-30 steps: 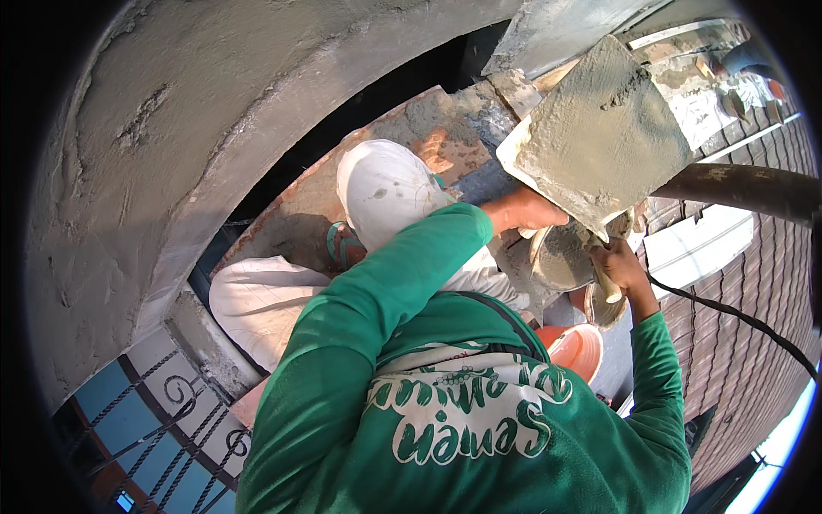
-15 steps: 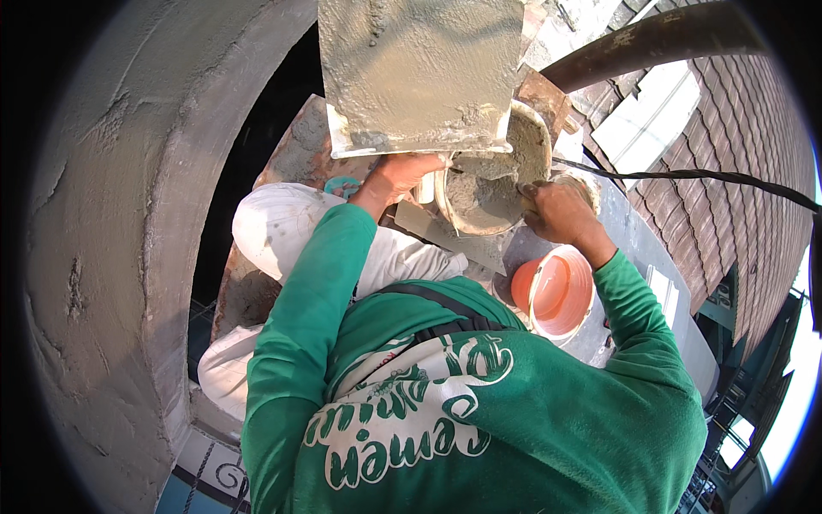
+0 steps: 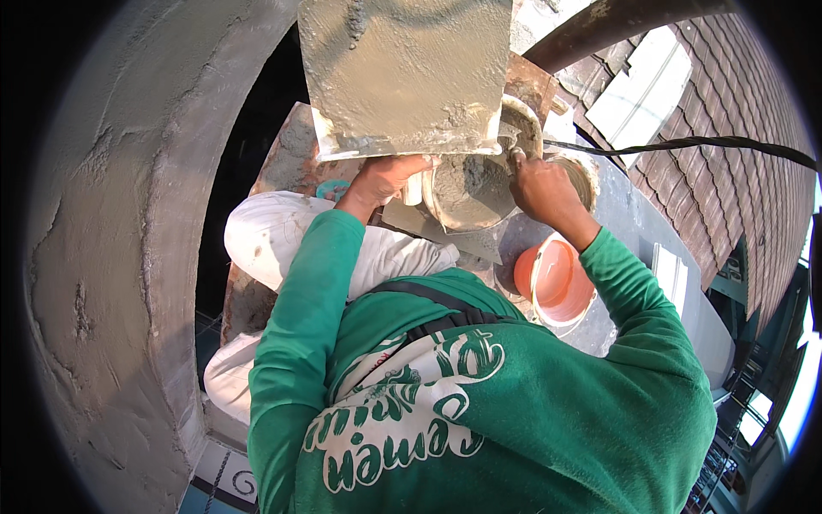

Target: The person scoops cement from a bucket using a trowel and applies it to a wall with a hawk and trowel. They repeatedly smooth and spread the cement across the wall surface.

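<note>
My left hand (image 3: 381, 182) is closed at the lower edge of a flat grey panel (image 3: 402, 81) coated in wet mortar. What its fingers hold, if anything, is hidden; a pale upright piece (image 3: 414, 188) stands beside them. The panel overlaps a mortar-crusted bucket (image 3: 533, 124), where grey wet mortar (image 3: 471, 190) lies. On the bucket's right side my right hand (image 3: 548, 190) is closed round a trowel, whose handle is covered by the fingers. Part of the grey trowel blade (image 3: 507, 137) shows inside the bucket, against its far wall.
An orange bucket (image 3: 556, 278) stands near my right forearm. A second mortar-stained round container (image 3: 580, 177) sits behind my right hand. A black cable (image 3: 685, 144) crosses toward the tiled roof (image 3: 728, 163). A rough cement wall (image 3: 94, 257) rises at left beside a dark gap.
My right hand has moved up along the bucket's right side, and the trowel blade has come up from the mortar toward the far wall. The view has shifted slightly.
</note>
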`<action>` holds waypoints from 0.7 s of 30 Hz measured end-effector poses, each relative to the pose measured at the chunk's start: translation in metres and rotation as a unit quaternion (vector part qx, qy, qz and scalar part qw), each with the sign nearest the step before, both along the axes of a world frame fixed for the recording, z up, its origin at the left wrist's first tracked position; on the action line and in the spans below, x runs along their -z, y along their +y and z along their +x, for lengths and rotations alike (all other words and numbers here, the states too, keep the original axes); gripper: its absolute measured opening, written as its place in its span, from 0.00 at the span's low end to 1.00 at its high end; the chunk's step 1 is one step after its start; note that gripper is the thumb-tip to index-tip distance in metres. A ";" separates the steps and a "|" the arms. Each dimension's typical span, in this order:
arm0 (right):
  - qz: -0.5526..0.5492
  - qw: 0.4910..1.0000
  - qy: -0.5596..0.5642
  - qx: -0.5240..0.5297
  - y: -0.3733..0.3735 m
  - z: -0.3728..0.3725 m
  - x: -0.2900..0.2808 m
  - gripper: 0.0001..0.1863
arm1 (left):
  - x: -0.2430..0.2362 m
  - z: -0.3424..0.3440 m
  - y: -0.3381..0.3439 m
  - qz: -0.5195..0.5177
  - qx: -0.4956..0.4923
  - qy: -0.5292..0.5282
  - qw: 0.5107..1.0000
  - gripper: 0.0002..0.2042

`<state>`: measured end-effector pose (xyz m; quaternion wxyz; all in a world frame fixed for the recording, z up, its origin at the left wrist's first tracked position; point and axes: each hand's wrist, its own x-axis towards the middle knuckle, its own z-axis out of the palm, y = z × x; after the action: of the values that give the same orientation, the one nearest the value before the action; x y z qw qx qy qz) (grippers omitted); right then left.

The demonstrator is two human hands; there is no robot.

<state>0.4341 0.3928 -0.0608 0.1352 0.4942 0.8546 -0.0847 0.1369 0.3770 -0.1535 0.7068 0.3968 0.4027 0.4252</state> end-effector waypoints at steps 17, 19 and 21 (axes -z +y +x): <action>-0.083 0.991 -0.084 0.069 0.009 0.014 0.023 0.16 | -0.025 0.041 -0.024 0.148 -0.002 0.130 0.980 0.19; -0.103 0.992 -0.066 0.038 0.011 0.026 0.035 0.17 | -0.020 0.038 -0.025 0.178 0.023 0.194 0.964 0.18; -0.130 0.990 -0.055 -0.023 0.014 0.042 0.047 0.17 | -0.015 0.035 -0.026 0.222 0.052 0.206 0.952 0.18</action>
<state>0.4765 0.4070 -0.1081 0.2470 0.4566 0.8386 -0.1649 0.1717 0.3505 -0.1388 0.5238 0.6431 0.4135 0.3756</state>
